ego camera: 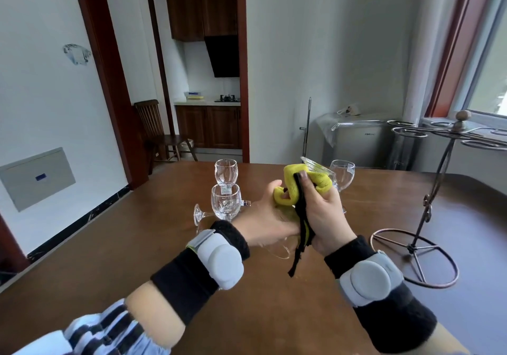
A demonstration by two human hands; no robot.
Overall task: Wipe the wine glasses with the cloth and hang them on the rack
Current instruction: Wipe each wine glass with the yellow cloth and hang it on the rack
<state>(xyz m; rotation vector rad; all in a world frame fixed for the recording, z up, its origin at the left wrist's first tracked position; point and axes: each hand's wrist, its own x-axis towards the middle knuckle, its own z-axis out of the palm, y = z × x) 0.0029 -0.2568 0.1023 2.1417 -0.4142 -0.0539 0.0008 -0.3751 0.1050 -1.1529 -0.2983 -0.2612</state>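
Both hands work one glass (318, 166): left hand (263, 217) grips it, right hand (323, 212) pinches the cloth (292, 187) round it (thin, slippery, likely fragile; best gripped by the stem).

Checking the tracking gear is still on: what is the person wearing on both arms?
Each wrist carries a black cuff with a rounded grey puck on a grey strap: left hand, right hand. A blue-and-white striped sleeve is pushed up the left forearm. No right sleeve shows.

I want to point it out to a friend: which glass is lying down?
On the brown table, left of the hands, stand two upright glasses. Beside the nearer one is the lying glass, its round foot facing left. It is the only one on its side.
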